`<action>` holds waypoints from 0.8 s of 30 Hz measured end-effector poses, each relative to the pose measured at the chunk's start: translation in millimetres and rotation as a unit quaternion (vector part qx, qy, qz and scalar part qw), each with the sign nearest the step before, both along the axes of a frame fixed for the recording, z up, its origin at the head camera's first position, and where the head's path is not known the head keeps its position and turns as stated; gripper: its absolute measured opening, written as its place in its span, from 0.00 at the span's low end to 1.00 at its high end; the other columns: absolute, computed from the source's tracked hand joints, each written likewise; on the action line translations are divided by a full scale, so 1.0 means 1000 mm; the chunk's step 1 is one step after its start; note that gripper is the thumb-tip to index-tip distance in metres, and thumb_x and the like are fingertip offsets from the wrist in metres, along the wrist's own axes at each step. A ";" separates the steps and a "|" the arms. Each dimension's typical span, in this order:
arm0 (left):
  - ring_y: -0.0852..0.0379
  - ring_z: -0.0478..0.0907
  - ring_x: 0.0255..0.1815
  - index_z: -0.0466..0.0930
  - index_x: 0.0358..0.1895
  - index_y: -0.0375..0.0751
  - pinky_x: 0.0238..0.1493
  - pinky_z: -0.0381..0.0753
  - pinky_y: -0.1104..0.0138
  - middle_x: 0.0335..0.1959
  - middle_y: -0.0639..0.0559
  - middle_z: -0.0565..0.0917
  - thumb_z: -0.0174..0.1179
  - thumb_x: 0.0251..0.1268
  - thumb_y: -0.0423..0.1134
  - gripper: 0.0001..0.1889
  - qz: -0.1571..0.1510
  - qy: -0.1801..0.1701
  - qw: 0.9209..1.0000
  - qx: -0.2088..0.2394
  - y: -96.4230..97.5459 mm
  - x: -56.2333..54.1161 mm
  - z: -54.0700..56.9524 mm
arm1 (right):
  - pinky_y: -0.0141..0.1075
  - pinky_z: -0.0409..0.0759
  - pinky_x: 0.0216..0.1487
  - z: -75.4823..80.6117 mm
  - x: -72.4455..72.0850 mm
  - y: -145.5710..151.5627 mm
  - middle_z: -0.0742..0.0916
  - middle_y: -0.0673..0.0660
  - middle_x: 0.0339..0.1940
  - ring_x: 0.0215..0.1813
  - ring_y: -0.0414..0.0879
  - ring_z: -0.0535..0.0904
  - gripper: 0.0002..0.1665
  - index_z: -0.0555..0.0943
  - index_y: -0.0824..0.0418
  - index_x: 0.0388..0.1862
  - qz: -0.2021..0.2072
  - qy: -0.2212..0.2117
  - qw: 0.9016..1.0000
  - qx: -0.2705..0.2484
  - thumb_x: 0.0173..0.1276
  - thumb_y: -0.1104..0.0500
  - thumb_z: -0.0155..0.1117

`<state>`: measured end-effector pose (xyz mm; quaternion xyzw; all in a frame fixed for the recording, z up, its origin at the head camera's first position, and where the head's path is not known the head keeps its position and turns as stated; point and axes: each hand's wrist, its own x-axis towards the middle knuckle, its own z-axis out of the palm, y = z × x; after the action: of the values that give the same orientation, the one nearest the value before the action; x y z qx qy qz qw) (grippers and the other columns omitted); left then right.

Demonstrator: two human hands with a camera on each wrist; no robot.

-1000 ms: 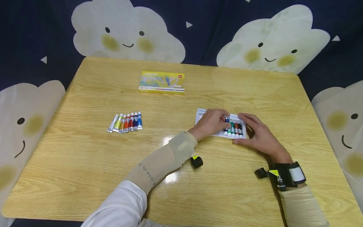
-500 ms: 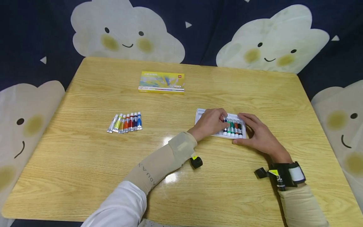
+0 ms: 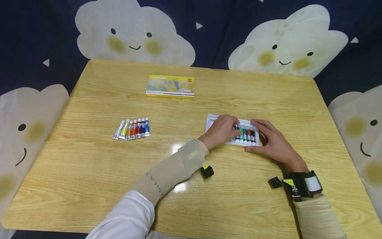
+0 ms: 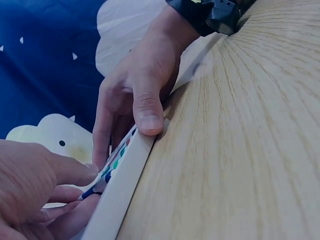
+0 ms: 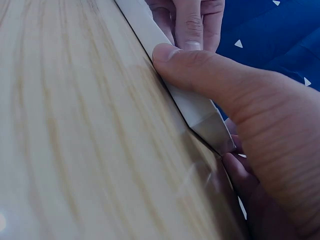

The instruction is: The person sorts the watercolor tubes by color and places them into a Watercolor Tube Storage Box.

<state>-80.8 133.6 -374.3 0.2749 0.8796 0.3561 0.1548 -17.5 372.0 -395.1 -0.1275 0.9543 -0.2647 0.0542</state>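
A white plastic tray (image 3: 211,119) lies on the table, with several small paint tubes side by side in its right part, green (image 3: 245,135), brown (image 3: 249,136) and black among them. My left hand (image 3: 220,131) reaches over the tray's left part and hides it. Its thumb and fingers pinch a dark blue paint tube (image 4: 89,192) at the left end of the row. At the tray's right end, my right hand (image 3: 274,144) grips the tray, thumb on the near wall (image 5: 200,115) and fingers toward the far side.
Left of the tray, several more paint tubes (image 3: 133,129) lie in a row, from white through yellow and red to blue. A yellow paint box (image 3: 170,87) lies farther back on the wooden table (image 3: 238,205). A cloud-patterned cloth hangs behind.
The fingers of my left hand have shifted very slightly at the dark blue tube. My right hand and the tray stay where they were.
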 end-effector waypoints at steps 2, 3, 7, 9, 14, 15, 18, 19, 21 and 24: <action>0.60 0.79 0.47 0.83 0.64 0.40 0.46 0.77 0.71 0.50 0.50 0.87 0.64 0.73 0.45 0.21 -0.006 0.001 1.000 -0.014 0.000 0.001 0.001 | 0.64 0.68 0.69 0.000 0.000 0.000 0.67 0.60 0.81 0.78 0.64 0.65 0.62 0.62 0.52 0.83 -0.004 -0.004 1.000 0.000 0.54 0.43 0.84; 0.60 0.78 0.48 0.82 0.65 0.40 0.48 0.77 0.70 0.50 0.50 0.86 0.64 0.73 0.45 0.21 -0.008 0.002 1.000 -0.020 0.001 0.001 0.002 | 0.63 0.67 0.70 0.000 0.000 0.000 0.67 0.60 0.81 0.78 0.64 0.65 0.62 0.62 0.52 0.83 -0.006 -0.005 1.000 -0.002 0.54 0.43 0.84; 0.59 0.77 0.50 0.81 0.66 0.41 0.52 0.77 0.68 0.50 0.51 0.85 0.63 0.74 0.44 0.22 -0.013 0.006 0.999 -0.038 0.002 0.002 0.003 | 0.63 0.68 0.69 -0.001 0.000 0.000 0.67 0.60 0.81 0.78 0.64 0.65 0.62 0.62 0.53 0.83 -0.004 -0.003 1.000 -0.003 0.54 0.44 0.84; 0.59 0.77 0.49 0.81 0.66 0.41 0.51 0.77 0.68 0.49 0.51 0.85 0.63 0.74 0.44 0.22 -0.013 0.006 0.999 -0.039 0.002 0.003 0.003 | 0.64 0.68 0.69 -0.001 0.000 0.000 0.67 0.61 0.81 0.78 0.65 0.65 0.62 0.62 0.53 0.83 0.000 0.000 1.000 -0.003 0.55 0.44 0.84; 0.60 0.76 0.47 0.81 0.66 0.41 0.47 0.75 0.70 0.47 0.52 0.84 0.64 0.74 0.45 0.22 -0.012 0.007 0.999 -0.033 0.002 0.003 0.002 | 0.64 0.68 0.69 0.000 0.000 0.000 0.68 0.61 0.81 0.78 0.65 0.65 0.62 0.62 0.54 0.83 -0.002 0.001 1.000 -0.001 0.54 0.44 0.84; 0.60 0.76 0.47 0.81 0.66 0.41 0.47 0.75 0.70 0.47 0.52 0.84 0.64 0.74 0.45 0.22 -0.012 0.007 0.999 -0.032 0.002 0.003 0.002 | 0.64 0.67 0.70 -0.001 0.000 0.000 0.68 0.60 0.81 0.78 0.65 0.65 0.62 0.62 0.54 0.83 -0.004 0.001 1.000 -0.002 0.54 0.44 0.84; 0.60 0.76 0.47 0.81 0.66 0.41 0.48 0.76 0.70 0.48 0.52 0.84 0.64 0.73 0.45 0.22 -0.010 0.008 0.999 -0.029 0.002 0.003 0.001 | 0.63 0.67 0.71 -0.001 0.000 0.001 0.67 0.60 0.81 0.79 0.64 0.65 0.62 0.62 0.54 0.83 -0.007 0.000 1.000 0.000 0.53 0.44 0.85; 0.60 0.76 0.47 0.82 0.65 0.42 0.49 0.76 0.70 0.48 0.52 0.84 0.65 0.73 0.45 0.22 -0.009 0.009 1.000 -0.028 0.002 0.003 0.001 | 0.63 0.67 0.71 -0.002 0.000 0.001 0.67 0.60 0.81 0.79 0.64 0.65 0.62 0.63 0.54 0.83 -0.008 0.001 1.000 -0.001 0.53 0.44 0.85; 0.60 0.77 0.48 0.82 0.65 0.42 0.50 0.77 0.69 0.48 0.52 0.84 0.65 0.73 0.45 0.22 -0.009 0.011 1.000 -0.026 0.001 0.003 0.001 | 0.63 0.67 0.71 -0.003 -0.001 0.001 0.68 0.60 0.81 0.79 0.64 0.65 0.62 0.63 0.54 0.83 -0.008 0.001 1.000 -0.001 0.53 0.44 0.85; 0.59 0.79 0.49 0.82 0.65 0.41 0.52 0.78 0.68 0.49 0.51 0.85 0.65 0.73 0.46 0.22 -0.010 0.013 1.000 -0.018 0.000 0.003 -0.001 | 0.63 0.67 0.72 -0.003 -0.001 0.001 0.68 0.60 0.81 0.79 0.64 0.65 0.62 0.63 0.53 0.83 -0.008 0.001 1.000 -0.001 0.53 0.44 0.85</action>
<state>-77.6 133.9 -375.0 0.2854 0.8850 0.3349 0.1523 -18.4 373.0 -398.5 -0.1199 0.9551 -0.2662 0.0508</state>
